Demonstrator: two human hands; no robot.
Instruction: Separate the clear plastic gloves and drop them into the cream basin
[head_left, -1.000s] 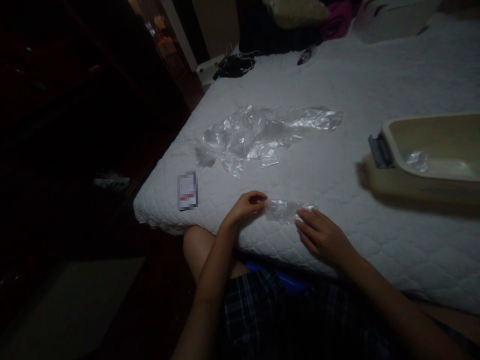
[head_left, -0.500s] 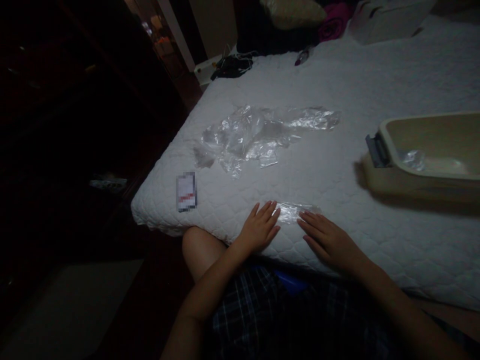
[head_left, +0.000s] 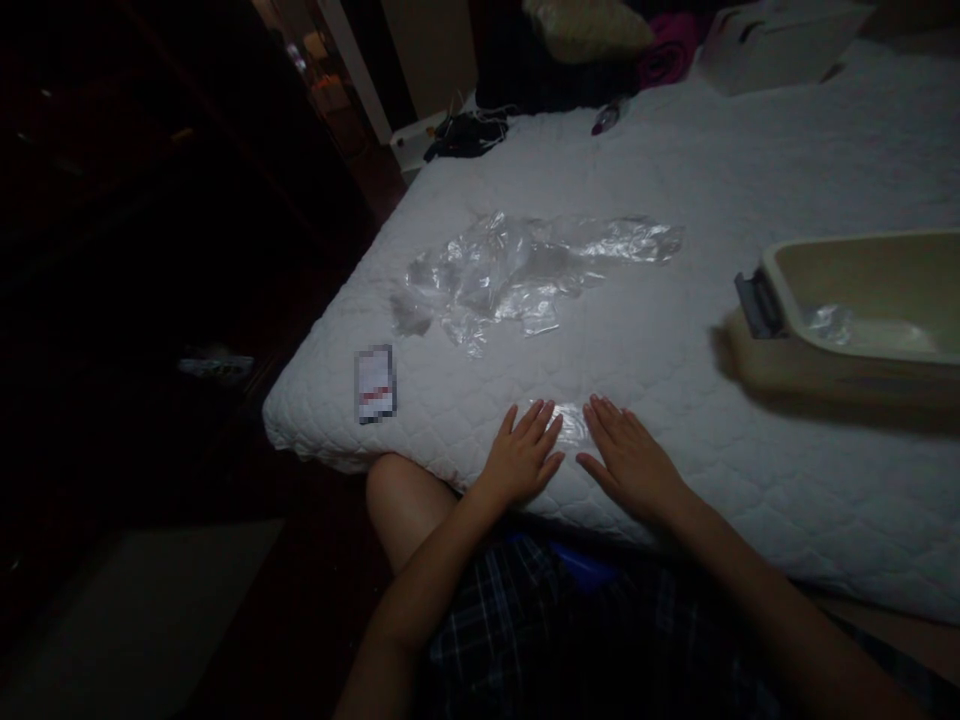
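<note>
A small folded piece of clear plastic [head_left: 571,425] lies on the white quilted bed [head_left: 675,480], close to its near edge. My left hand [head_left: 525,455] rests flat on the plastic's left end, fingers spread. Flat over its right end is my right hand [head_left: 630,455], thumb held apart from the fingers. Only the middle strip of plastic shows between the hands; the rest is hidden under them. Farther back on the bed, a crumpled heap of clear plastic bags [head_left: 495,270] stretches from left to right, with neither hand touching it.
A cream plastic bin [head_left: 862,375] with a grey latch stands at the right, some clear plastic inside. A blurred-out, phone-shaped item [head_left: 375,384] lies left of my hands. A white box [head_left: 784,50], a magenta roll [head_left: 666,50] and dark cables [head_left: 469,135] sit at the back.
My right hand has slid left over the plastic, narrowing the gap between my hands and covering more of it. My left hand stays nearly in place.
</note>
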